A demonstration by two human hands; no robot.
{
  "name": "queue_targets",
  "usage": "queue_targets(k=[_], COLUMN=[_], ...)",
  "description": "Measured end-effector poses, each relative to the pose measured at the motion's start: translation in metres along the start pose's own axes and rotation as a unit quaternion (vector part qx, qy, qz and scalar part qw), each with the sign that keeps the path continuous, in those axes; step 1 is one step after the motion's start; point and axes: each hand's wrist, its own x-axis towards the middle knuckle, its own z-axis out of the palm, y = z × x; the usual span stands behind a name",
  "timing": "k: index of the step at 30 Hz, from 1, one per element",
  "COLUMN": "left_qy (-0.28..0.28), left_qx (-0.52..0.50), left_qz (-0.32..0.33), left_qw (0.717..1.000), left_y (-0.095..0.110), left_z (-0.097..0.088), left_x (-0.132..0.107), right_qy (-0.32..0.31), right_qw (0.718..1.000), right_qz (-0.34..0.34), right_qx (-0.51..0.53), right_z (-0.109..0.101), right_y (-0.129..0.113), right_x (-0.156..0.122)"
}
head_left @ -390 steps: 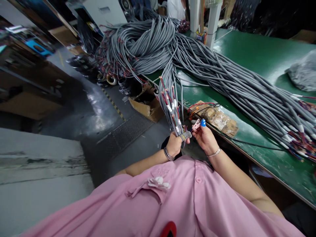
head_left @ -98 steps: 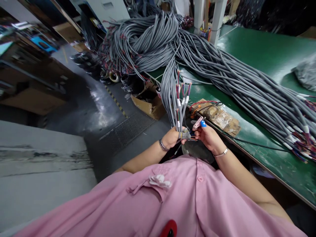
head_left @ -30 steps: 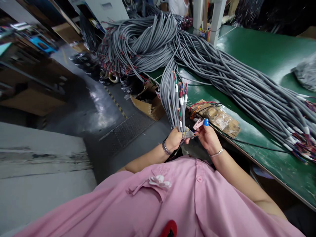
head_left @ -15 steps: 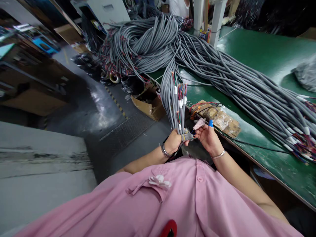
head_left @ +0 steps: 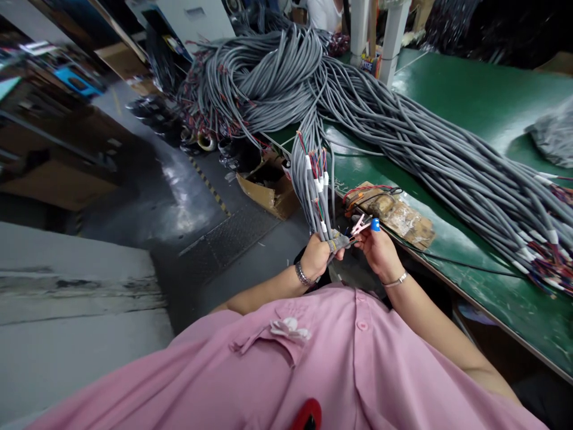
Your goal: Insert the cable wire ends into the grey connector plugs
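My left hand [head_left: 316, 258] is closed round the lower ends of several grey cables [head_left: 323, 206]. A grey covering with a yellow band [head_left: 339, 242] sits on its thumb. Thin coloured wires stick out beside that thumb, towards my right hand [head_left: 379, 252]. The fingers of my right hand are pinched together at these wires. A small pink clip [head_left: 359, 226], its two arms crossed, shows at these fingertips. A blue finger cover [head_left: 375, 224] is on one digit of this hand. White bands and bared coloured wires mark other cable ends above my left hand.
A big heap of grey cables [head_left: 268, 77] lies across the green table [head_left: 456, 89]. Close to my right hand is a taped cardboard piece [head_left: 403, 220] with wires. An open carton [head_left: 268, 194] stands on the floor. A person in white [head_left: 324, 15] is at the back.
The cable ends above my left hand have swung a little left. The pink clip has turned, now showing crossed arms, and my right fingertips have shifted slightly left.
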Motion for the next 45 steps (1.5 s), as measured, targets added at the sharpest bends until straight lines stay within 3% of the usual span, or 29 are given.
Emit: queue_targets(k=[4, 11, 19, 32, 38, 45], left_qy=[0.004, 0.007, -0.004, 0.024, 0.023, 0.027], left_qx=[-0.013, 0.006, -0.009, -0.058, -0.050, -0.018], left_qz=[0.006, 0.006, 0.019, 0.045, 0.047, 0.032], left_qw=[1.000, 1.000, 1.000, 0.997, 0.997, 0.999], left_y=[-0.001, -0.005, -0.005, -0.011, -0.013, -0.010], left_z=[0.000, 0.001, -0.003, -0.001, 0.000, 0.000], left_x=[0.002, 0.003, -0.001, 0.001, 0.003, 0.002], right_qy=[-0.024, -0.011, -0.041, -0.005, -0.029, 0.010], right_qw=[0.998, 0.996, 0.994, 1.000, 0.998, 0.996], right_qz=[0.049, 0.012, 0.064, -0.013, 0.035, 0.020], right_qx=[0.039, 0.091, 0.078, 0.014, 0.041, 0.085], right_z=[0.000, 0.004, -0.004, 0.002, 0.002, 0.005], right_y=[0.003, 0.007, 0.005, 0.001, 0.004, 0.009], right_x=[0.008, 0.012, 0.006, 0.003, 0.009, 0.013])
